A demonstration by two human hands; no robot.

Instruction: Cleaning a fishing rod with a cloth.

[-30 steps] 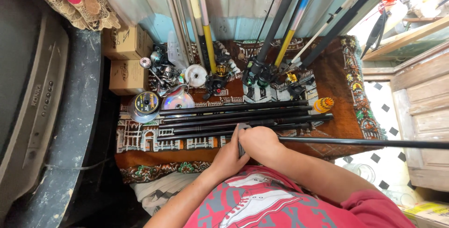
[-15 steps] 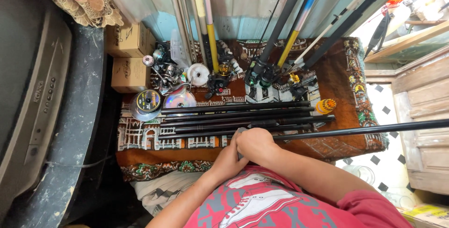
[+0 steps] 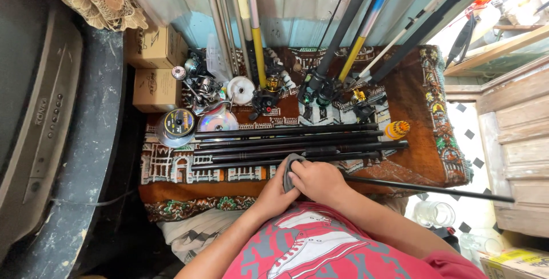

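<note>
Head view: right hand closes its fingers around a long thin black rod jutting rightward; left hand clasps a grey cloth at its near end, above the patterned brown rug.

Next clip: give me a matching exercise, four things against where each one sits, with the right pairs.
Things:
1. long black rod
2. grey cloth
3. yellow spool
4. two cardboard boxes

Places:
A. at the rug's far left corner, by the wall
B. in the right hand, sticking out to the right past the rug
C. between both hands, against the left hand
D. on the rug, at the right end of the black rod sections lying flat

Pairs: 1-B, 2-C, 3-D, 4-A
</note>
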